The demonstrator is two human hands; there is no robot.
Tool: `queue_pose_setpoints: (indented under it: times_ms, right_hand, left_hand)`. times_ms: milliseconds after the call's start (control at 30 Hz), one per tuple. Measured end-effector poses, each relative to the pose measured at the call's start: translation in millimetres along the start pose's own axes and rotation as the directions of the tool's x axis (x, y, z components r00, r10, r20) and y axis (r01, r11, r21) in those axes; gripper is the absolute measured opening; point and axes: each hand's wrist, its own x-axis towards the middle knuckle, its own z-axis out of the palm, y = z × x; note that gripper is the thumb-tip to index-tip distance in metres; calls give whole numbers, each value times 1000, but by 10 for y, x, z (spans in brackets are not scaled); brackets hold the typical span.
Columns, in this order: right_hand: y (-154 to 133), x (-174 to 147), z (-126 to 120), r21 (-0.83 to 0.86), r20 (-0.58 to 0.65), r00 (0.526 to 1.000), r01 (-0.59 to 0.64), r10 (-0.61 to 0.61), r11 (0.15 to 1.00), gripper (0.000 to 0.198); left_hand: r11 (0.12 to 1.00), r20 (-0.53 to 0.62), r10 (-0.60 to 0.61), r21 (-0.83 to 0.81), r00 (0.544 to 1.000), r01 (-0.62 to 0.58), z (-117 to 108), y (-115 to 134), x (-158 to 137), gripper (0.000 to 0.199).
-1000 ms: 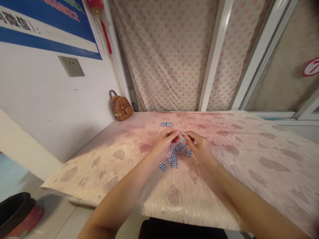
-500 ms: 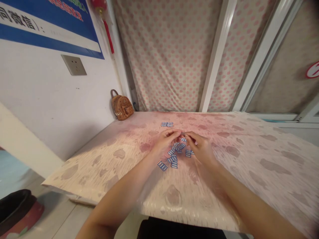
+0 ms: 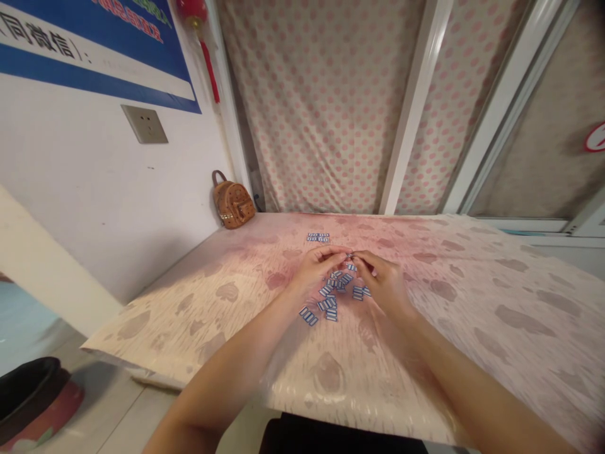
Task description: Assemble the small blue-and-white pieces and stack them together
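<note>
My left hand and my right hand meet above the table, fingertips nearly touching. Thumb and fingers of both are pinched on one small thin piece. Only a dark bluish edge of it shows, the rest being hidden by the fingers. Beneath the hands lies a loose heap of small blue-and-white striped pieces, some overlapping. A few more striped pieces rest close to my right hand. Beyond my left hand, similar pieces lie side by side in a neat group.
A patterned, glossy cloth covers the table. A small brown backpack stands at the far left corner against the wall. Behind the table hangs a dotted curtain. On the floor at lower left is a dark-rimmed pot.
The view has shifted very slightly. Both hands keep their pinch on the small piece, with only a slight movement of the fingers. The pieces on the table lie as before.
</note>
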Motion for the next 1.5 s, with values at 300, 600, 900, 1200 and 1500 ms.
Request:
queue_pose_setpoints:
  times_ms: [300, 600, 900, 1200, 1500]
  right_hand:
    - [84, -5, 65, 47, 36, 993, -113, 111, 993, 29]
    - [277, 75, 88, 337, 226, 928, -361, 298, 869, 32]
    - [300, 52, 95, 322, 168, 928, -371, 333, 871, 27]
    - [491, 104, 65, 422, -59, 869, -425, 492, 801, 29]
    - [574, 90, 97, 369, -1, 868, -461, 496, 807, 15]
  left_hand:
    - [988, -70, 3, 157, 998, 8, -31, 9, 2, 17]
    - [902, 20, 128, 413, 992, -125, -96, -93, 60, 20]
    - [814, -30, 186, 565, 982, -136, -289, -241, 163, 25]
    - [313, -367, 148, 898, 918, 308, -979, -326, 323, 14]
    - [232, -342, 29, 916, 939, 326, -912, -410, 383, 15]
